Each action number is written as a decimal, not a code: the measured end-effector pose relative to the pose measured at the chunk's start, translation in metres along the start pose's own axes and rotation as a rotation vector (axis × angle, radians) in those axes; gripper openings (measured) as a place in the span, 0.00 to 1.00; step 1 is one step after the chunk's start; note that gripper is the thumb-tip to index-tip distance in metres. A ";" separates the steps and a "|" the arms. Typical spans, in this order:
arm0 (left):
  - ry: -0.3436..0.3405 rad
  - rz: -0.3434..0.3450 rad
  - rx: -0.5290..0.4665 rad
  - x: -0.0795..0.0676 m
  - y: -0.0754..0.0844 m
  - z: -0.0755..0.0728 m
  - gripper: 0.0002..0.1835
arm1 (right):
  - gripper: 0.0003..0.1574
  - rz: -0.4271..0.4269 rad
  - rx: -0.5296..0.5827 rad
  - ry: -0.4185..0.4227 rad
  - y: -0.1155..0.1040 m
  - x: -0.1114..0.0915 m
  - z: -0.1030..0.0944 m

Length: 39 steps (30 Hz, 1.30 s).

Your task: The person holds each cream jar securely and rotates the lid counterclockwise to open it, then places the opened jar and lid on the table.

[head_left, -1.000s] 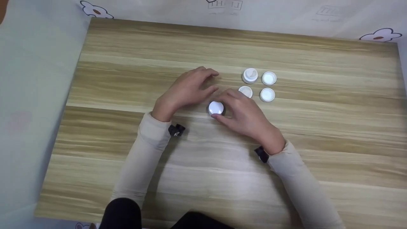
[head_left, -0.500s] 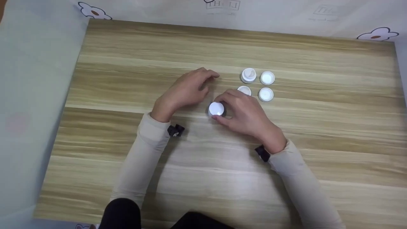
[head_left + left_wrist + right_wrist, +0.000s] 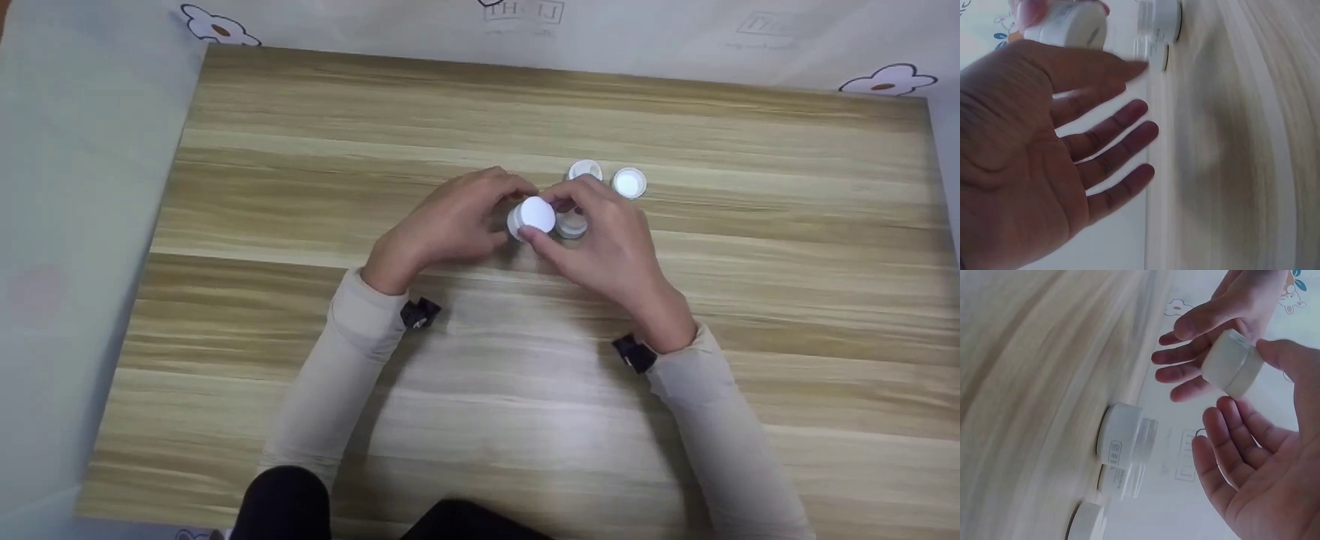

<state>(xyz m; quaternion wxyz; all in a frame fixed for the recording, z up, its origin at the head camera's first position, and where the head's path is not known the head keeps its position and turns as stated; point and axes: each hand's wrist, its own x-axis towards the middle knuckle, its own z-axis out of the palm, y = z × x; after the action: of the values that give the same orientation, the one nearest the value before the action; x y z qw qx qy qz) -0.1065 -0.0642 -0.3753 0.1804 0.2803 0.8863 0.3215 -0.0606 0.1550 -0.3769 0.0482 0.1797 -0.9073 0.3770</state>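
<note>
A small white lidded cream jar (image 3: pixel 537 215) is lifted off the table, slightly tilted. My right hand (image 3: pixel 611 244) pinches it between thumb and fingertips; the right wrist view shows the whole jar (image 3: pixel 1233 363). Close on its left is my left hand (image 3: pixel 450 221), and in the left wrist view this hand (image 3: pixel 1033 146) has its fingers spread and nothing in its grasp. Beneath and beyond the right hand stand two lidless jars, the far jar (image 3: pixel 584 172) and the near jar (image 3: pixel 572 225), both partly covered in the head view.
A white lid (image 3: pixel 629 183) lies inner side up right of the far jar. Wood-grain table (image 3: pixel 337 150) surrounds the hands, with a printed pale cloth (image 3: pixel 645 37) beyond its far edge. The person's dark-clothed knees (image 3: pixel 285 502) are at the near edge.
My right hand has raised the jar from the table and carried it away from me, slightly rightward. It now covers the nearer loose lid. My left hand has shifted slightly right, towards the jar.
</note>
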 end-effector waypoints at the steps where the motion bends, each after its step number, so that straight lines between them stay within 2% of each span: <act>1: 0.009 0.020 -0.009 0.001 0.001 0.001 0.25 | 0.25 0.007 0.008 0.019 0.000 0.001 -0.001; 4: 0.044 0.064 -0.037 0.002 0.004 0.002 0.26 | 0.25 0.033 0.045 0.055 0.001 0.003 -0.002; 9: 0.125 0.093 -0.048 0.003 0.003 0.000 0.23 | 0.23 0.094 0.158 0.053 -0.003 0.012 -0.003; 15: 0.256 0.071 -0.069 0.002 0.002 -0.004 0.24 | 0.22 0.134 0.194 0.049 -0.007 0.028 -0.010; 18: 0.294 0.055 -0.086 0.002 0.004 -0.006 0.24 | 0.23 0.155 0.194 0.049 -0.006 0.030 -0.013; 23: 0.297 0.078 -0.023 0.006 0.011 -0.006 0.24 | 0.20 0.206 0.197 0.070 -0.004 0.027 -0.018; 28: 0.275 0.067 0.049 0.008 0.015 -0.006 0.23 | 0.20 0.244 0.205 0.042 -0.008 0.028 -0.021; 39: 0.285 0.105 0.004 0.006 0.011 -0.001 0.22 | 0.21 0.152 0.216 -0.015 -0.003 0.025 -0.023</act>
<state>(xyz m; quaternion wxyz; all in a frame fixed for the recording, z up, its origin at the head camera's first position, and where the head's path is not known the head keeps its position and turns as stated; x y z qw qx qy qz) -0.1079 -0.0540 -0.3680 0.0349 0.2782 0.8877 0.3652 -0.0843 0.1620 -0.3528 -0.0071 0.1172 -0.8729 0.4736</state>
